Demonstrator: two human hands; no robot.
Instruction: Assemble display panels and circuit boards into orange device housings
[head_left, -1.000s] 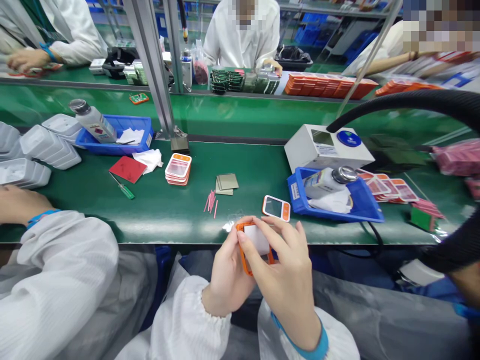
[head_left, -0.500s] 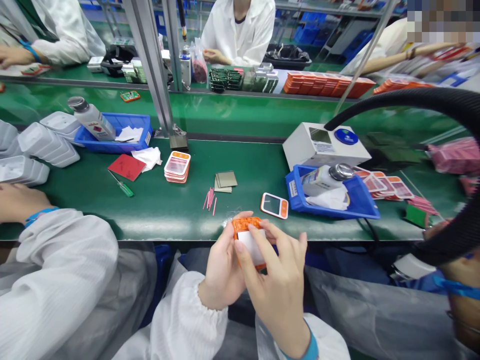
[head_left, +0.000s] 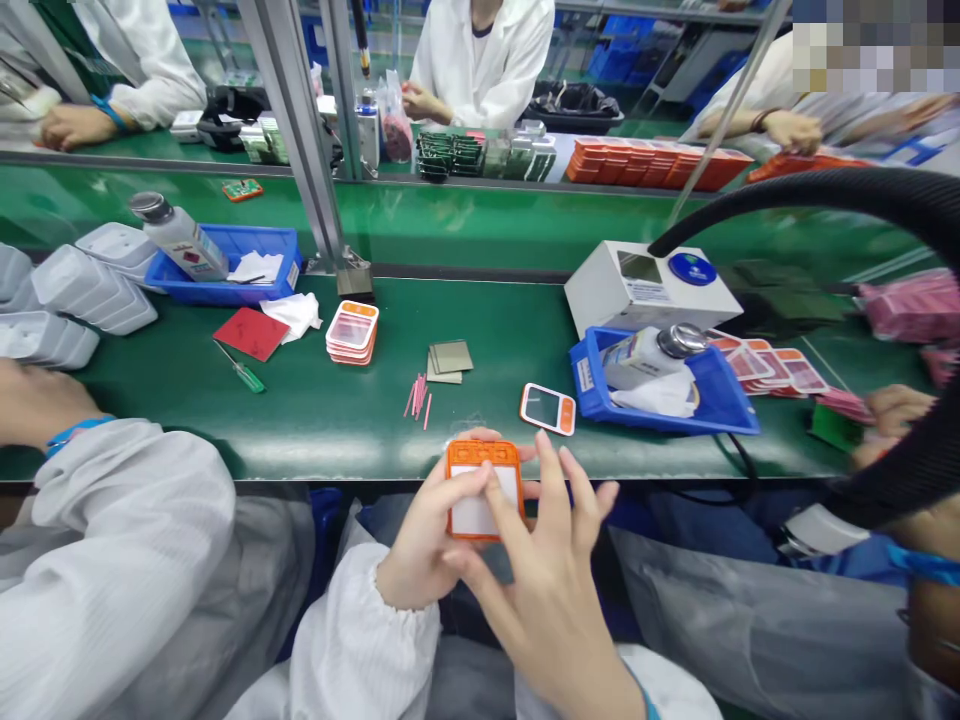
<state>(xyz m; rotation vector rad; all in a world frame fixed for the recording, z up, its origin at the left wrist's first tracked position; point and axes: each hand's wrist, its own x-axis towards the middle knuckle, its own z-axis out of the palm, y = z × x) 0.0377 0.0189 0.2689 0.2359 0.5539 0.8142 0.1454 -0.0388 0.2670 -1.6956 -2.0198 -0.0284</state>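
My left hand (head_left: 418,545) grips an orange plastic casing (head_left: 504,453) just off the table's front edge, its thumb lying across the front. A white rectangular panel (head_left: 471,516) fills the lower part of that casing. With fingers spread, my right hand (head_left: 551,580) touches the panel near its top with the index fingertip; the thumb is away from it. Beyond my hands lies an orange-and-white device with a dark screen (head_left: 541,406). Thin pink strips (head_left: 417,396) and a few grey-beige squares (head_left: 451,356) rest on the green table (head_left: 360,430).
A stack of orange-rimmed frames (head_left: 352,333) stands left of centre, near a red sheet (head_left: 250,333) and green screwdriver (head_left: 246,374). Blue trays (head_left: 724,410) hold bottles. A black hose (head_left: 832,185) arches on the right. Co-workers sit on both sides and opposite.
The casing has shifted slightly left and now faces me more squarely. My left thumb has come over the panel, while my right thumb has moved off the casing and its fingers have spread.
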